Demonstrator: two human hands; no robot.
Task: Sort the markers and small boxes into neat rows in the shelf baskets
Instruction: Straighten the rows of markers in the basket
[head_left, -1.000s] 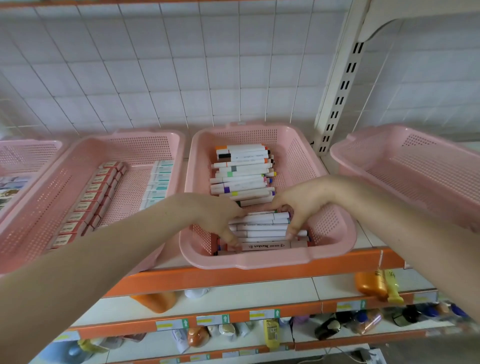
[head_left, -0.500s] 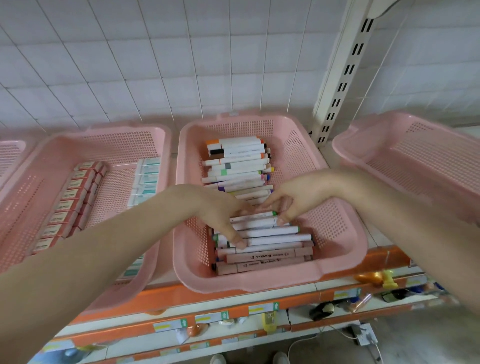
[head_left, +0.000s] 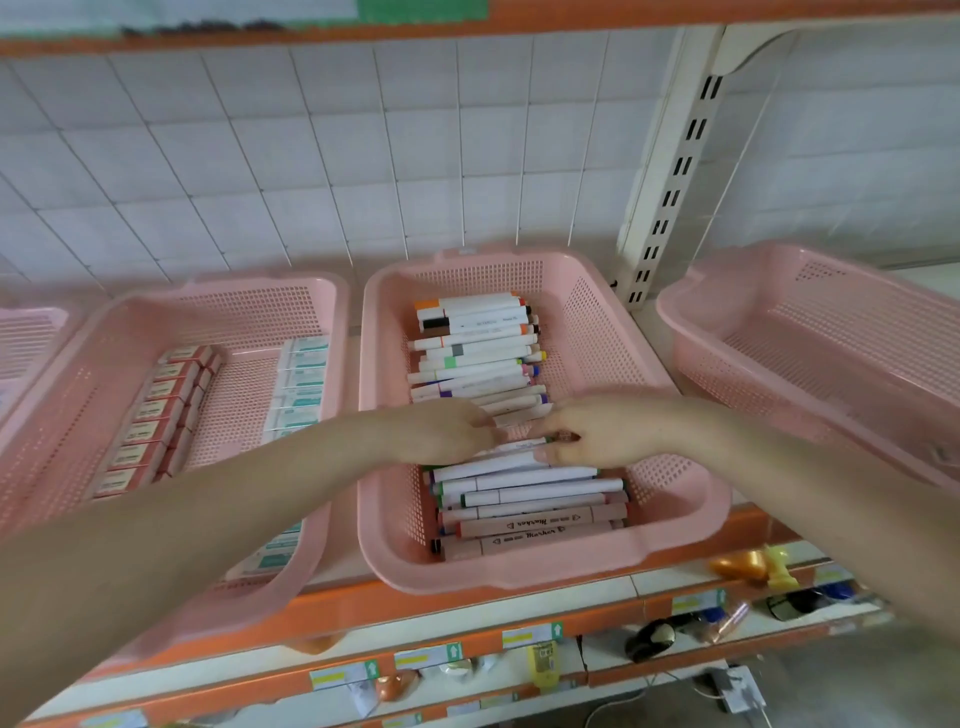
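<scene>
Hands converged: right hand (head_left: 597, 436) pinches smooth round marker (head_left: 523, 446); left hand (head_left: 441, 431) grip unclear.

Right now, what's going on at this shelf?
A person is tidying the markers stacked crosswise in the middle pink basket. The right hand pinches a white marker at mid-stack. The left hand touches the markers from the other side, but its grip is hidden. The pink basket on the left holds two rows of small boxes.
</scene>
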